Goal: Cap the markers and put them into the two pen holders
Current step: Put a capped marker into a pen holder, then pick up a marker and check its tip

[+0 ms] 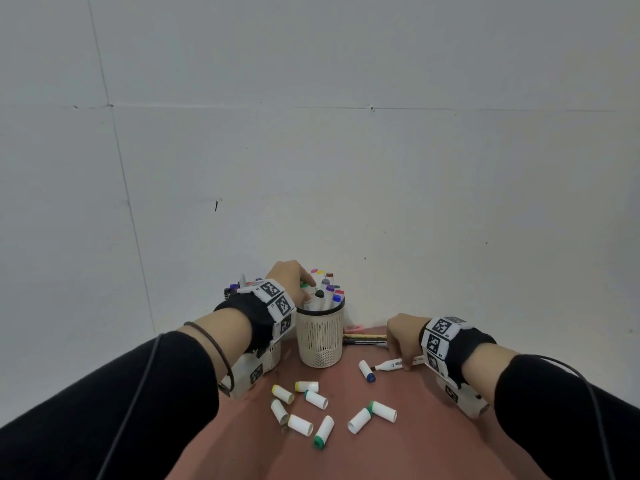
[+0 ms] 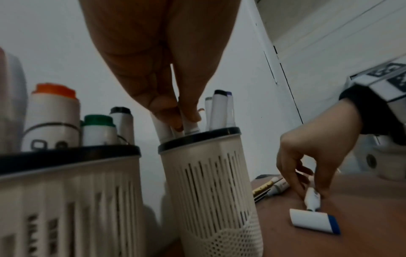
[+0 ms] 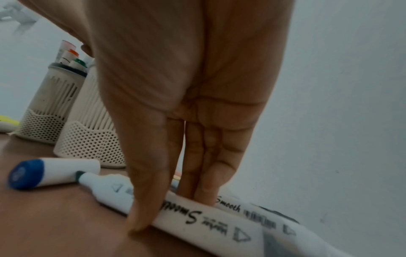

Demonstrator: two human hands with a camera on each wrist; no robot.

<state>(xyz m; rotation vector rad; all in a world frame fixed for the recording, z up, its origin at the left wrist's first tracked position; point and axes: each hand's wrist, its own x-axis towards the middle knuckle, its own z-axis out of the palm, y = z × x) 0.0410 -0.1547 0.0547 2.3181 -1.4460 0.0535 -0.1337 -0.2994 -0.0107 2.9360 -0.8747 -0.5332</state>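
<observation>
Two cream mesh pen holders stand at the back of the brown table, the right holder [image 1: 320, 337] [image 2: 208, 182] and the left holder [image 2: 66, 191], which my left wrist mostly hides from the head view. Both hold several capped markers. My left hand [image 1: 306, 284] [image 2: 186, 121] is above the right holder and pinches a white marker [image 2: 190, 127] standing in it at the rim. My right hand [image 1: 401, 363] [image 3: 175, 208] pinches an uncapped marker [image 1: 389, 365] [image 3: 208, 219] that lies on the table. A blue-ended cap [image 1: 367, 371] [image 3: 50, 173] lies at its tip. Another white marker [image 3: 252, 210] lies just behind it.
Several loose caps [image 1: 313, 398] with yellow and green ends lie scattered on the table in front of the holders. A pink eraser [image 1: 353, 328] and a yellow pen [image 1: 363, 337] lie behind the right holder by the white wall. The table's left edge runs under my left arm.
</observation>
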